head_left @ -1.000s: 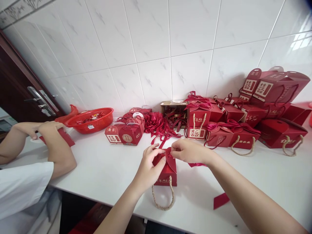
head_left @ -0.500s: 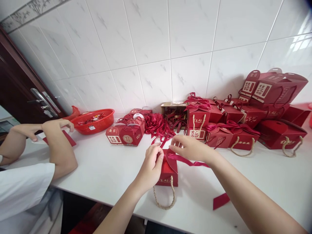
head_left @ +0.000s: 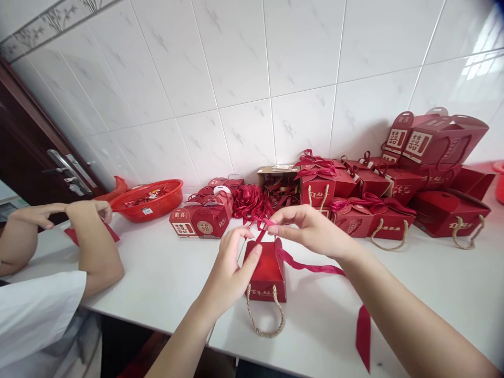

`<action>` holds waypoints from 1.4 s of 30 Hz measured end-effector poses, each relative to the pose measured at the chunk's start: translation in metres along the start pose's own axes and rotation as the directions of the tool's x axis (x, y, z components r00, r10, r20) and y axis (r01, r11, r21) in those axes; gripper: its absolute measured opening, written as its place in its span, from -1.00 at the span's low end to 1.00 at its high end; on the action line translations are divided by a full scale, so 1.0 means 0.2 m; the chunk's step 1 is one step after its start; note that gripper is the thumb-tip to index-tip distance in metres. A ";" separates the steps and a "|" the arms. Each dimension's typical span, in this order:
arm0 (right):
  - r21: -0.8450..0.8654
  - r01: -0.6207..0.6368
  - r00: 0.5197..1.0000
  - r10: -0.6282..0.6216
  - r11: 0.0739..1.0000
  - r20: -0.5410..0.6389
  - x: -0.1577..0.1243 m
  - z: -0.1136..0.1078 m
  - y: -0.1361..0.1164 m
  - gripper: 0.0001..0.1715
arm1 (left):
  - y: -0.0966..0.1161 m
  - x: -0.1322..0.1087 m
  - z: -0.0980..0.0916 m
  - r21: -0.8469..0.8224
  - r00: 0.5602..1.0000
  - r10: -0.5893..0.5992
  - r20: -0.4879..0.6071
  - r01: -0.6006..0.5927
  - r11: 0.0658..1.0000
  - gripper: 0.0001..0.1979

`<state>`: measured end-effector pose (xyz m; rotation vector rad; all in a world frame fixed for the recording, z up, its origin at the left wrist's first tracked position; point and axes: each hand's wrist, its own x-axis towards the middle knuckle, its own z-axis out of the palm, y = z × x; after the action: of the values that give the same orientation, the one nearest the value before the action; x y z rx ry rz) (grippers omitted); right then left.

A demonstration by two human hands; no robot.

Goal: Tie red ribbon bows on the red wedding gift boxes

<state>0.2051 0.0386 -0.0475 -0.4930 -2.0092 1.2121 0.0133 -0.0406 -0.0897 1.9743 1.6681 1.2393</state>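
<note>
A small red gift box [head_left: 264, 273] with a beige rope handle [head_left: 264, 320] stands on the white counter [head_left: 157, 273] in front of me. My left hand [head_left: 228, 268] rests against the box's upper left edge, fingers curled and pinching near its top. My right hand [head_left: 311, 228] hovers just above the box and pinches a dark red ribbon [head_left: 315, 268]. The ribbon runs through the box top, trails right under my forearm and hangs over the counter's front edge.
Several finished red boxes [head_left: 378, 210] with bows crowd the back right by the tiled wall. A heap of ribbons [head_left: 252, 202], smaller boxes [head_left: 202, 218] and a red basket [head_left: 147, 199] sit further left. Another person's arms [head_left: 90, 236] rest on the counter at left, over flat red card.
My right hand has lifted and pulled the ribbon up through the box top; the ribbon's loose end now hangs over the front edge. The box flaps stand closed together.
</note>
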 end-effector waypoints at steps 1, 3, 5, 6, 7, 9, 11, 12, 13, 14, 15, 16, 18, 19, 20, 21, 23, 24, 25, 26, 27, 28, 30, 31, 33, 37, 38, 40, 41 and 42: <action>0.029 0.030 0.998 -0.028 0.999 -0.058 -0.01 -0.02 -0.02 -0.74 | -0.02 -0.02 -0.01 0.045 0.999 -0.024 0.024 0.023 0.999 -0.78; 0.074 0.123 0.978 -0.108 0.990 -0.177 -0.05 -0.05 -0.08 -0.80 | -0.05 -0.05 -0.01 0.101 0.993 -0.088 0.073 0.081 0.992 -0.71; 0.106 0.241 0.934 -0.201 0.965 -0.297 -0.10 -0.08 -0.13 -0.84 | -0.07 -0.06 -0.02 0.082 0.983 -0.155 0.097 0.148 0.986 -0.74; 0.117 0.297 0.903 -0.238 0.948 -0.358 -0.12 -0.10 -0.16 -0.82 | -0.07 -0.07 -0.02 0.051 0.978 -0.183 0.101 0.179 0.983 -0.76; 0.127 0.345 0.870 -0.267 0.930 -0.415 -0.15 -0.11 -0.18 -0.79 | -0.07 -0.07 -0.02 0.012 0.974 -0.204 0.103 0.204 0.979 -0.77; 0.141 0.428 0.806 -0.307 0.893 -0.507 -0.18 -0.13 -0.22 -0.77 | -0.07 -0.07 -0.01 -0.060 0.970 -0.226 0.088 0.232 0.971 -0.77; 0.142 0.474 0.769 -0.330 0.869 -0.548 -0.20 -0.14 -0.23 -0.81 | -0.08 -0.07 -0.01 -0.103 0.969 -0.238 0.067 0.244 0.964 -0.77; 0.146 0.476 0.769 -0.331 0.867 -0.547 -0.20 -0.14 -0.23 -0.83 | -0.08 -0.07 0.00 -0.119 0.968 -0.246 0.057 0.252 0.961 -0.76; 0.154 0.463 0.782 -0.321 0.873 -0.534 -0.19 -0.13 -0.22 -0.84 | -0.08 -0.08 0.00 -0.135 0.965 -0.257 0.048 0.261 0.956 -0.76; 0.169 0.432 0.806 -0.296 0.886 -0.513 -0.18 -0.12 -0.21 -0.84 | -0.08 -0.08 0.00 -0.158 0.962 -0.270 0.040 0.273 0.949 -0.75; 0.190 0.382 0.841 -0.254 0.905 -0.479 -0.16 -0.11 -0.19 -0.84 | -0.08 -0.08 0.01 -0.193 0.958 -0.285 0.040 0.288 0.938 -0.74; 0.213 0.315 0.881 -0.201 0.925 -0.428 -0.13 -0.09 -0.17 -0.83 | -0.08 -0.09 0.01 -0.239 0.951 -0.305 0.046 0.307 0.921 -0.73; 0.230 0.139 0.957 -0.071 0.963 -0.282 -0.07 -0.04 -0.10 -0.81 | -0.07 -0.10 0.02 -0.353 0.935 -0.347 0.077 0.351 0.867 -0.71; 0.210 0.044 0.980 -0.002 0.977 -0.197 -0.05 -0.01 -0.06 -0.81 | -0.07 -0.11 0.02 -0.409 0.927 -0.363 0.095 0.369 0.835 -0.71; 0.167 -0.043 0.991 0.063 0.985 -0.116 -0.02 0.02 -0.02 -0.82 | -0.07 -0.11 0.03 -0.459 0.920 -0.376 0.107 0.381 0.802 -0.71; 0.112 -0.111 0.992 0.118 0.987 -0.054 0.00 0.06 0.02 -0.83 | -0.06 -0.12 0.03 -0.500 0.916 -0.387 0.109 0.387 0.775 -0.71; 0.003 -0.199 0.980 0.199 0.980 0.005 0.04 0.11 0.09 -0.83 | -0.06 -0.14 0.05 -0.557 0.911 -0.400 0.098 0.383 0.737 -0.72; -0.035 -0.221 0.975 0.221 0.975 0.013 0.05 0.13 0.12 -0.83 | -0.06 -0.15 0.05 -0.575 0.910 -0.404 0.092 0.379 0.725 -0.72; -0.060 -0.232 0.972 0.233 0.971 0.014 0.05 0.15 0.13 -0.83 | -0.06 -0.15 0.06 -0.588 0.910 -0.405 0.088 0.376 0.716 -0.72; -0.077 -0.236 0.971 0.238 0.969 0.015 0.05 0.16 0.14 -0.82 | -0.06 -0.16 0.06 -0.597 0.910 -0.404 0.088 0.373 0.710 -0.72; -0.091 -0.235 0.971 0.238 0.968 0.021 0.05 0.17 0.14 -0.81 | -0.06 -0.16 0.06 -0.602 0.911 -0.402 0.089 0.371 0.707 -0.72; -0.103 -0.230 0.972 0.234 0.968 0.031 0.05 0.18 0.14 -0.81 | -0.06 -0.17 0.06 -0.605 0.912 -0.401 0.091 0.370 0.705 -0.72; -0.125 -0.223 0.971 0.231 0.967 0.054 0.05 0.18 0.13 -0.80 | -0.06 -0.17 0.07 -0.610 0.912 -0.398 0.095 0.369 0.701 -0.72; -0.130 -0.226 0.970 0.236 0.965 0.066 0.05 0.18 0.13 -0.81 | -0.06 -0.17 0.07 -0.611 0.912 -0.398 0.096 0.370 0.700 -0.72; -0.118 -0.236 0.966 0.246 0.965 0.079 0.04 0.18 0.13 -0.81 | -0.06 -0.17 0.07 -0.609 0.910 -0.405 0.088 0.371 0.701 -0.71; -0.071 -0.251 0.963 0.257 0.965 0.085 0.04 0.20 0.15 -0.84 | -0.07 -0.17 0.08 -0.604 0.911 -0.406 0.068 0.362 0.710 -0.66; -0.063 -0.255 0.962 0.260 0.965 0.082 0.04 0.21 0.16 -0.86 | -0.07 -0.17 0.09 -0.603 0.915 -0.399 0.067 0.356 0.714 -0.65; -0.053 -0.269 0.960 0.273 0.962 0.068 0.05 0.23 0.18 -0.89 | -0.08 -0.16 0.09 -0.606 0.919 -0.388 0.068 0.347 0.715 -0.65; -0.051 -0.281 0.957 0.283 0.958 0.060 0.05 0.24 0.19 -0.91 | -0.08 -0.16 0.09 -0.614 0.919 -0.386 0.074 0.347 0.709 -0.65; -0.051 -0.292 0.954 0.294 0.955 0.055 0.05 0.24 0.19 -0.92 | -0.08 -0.15 0.09 -0.624 0.919 -0.385 0.084 0.350 0.699 -0.66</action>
<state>0.1611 0.0339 -0.0913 -0.8071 -2.0685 1.3775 0.0173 -0.0575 -0.1243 1.1425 1.3213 1.4441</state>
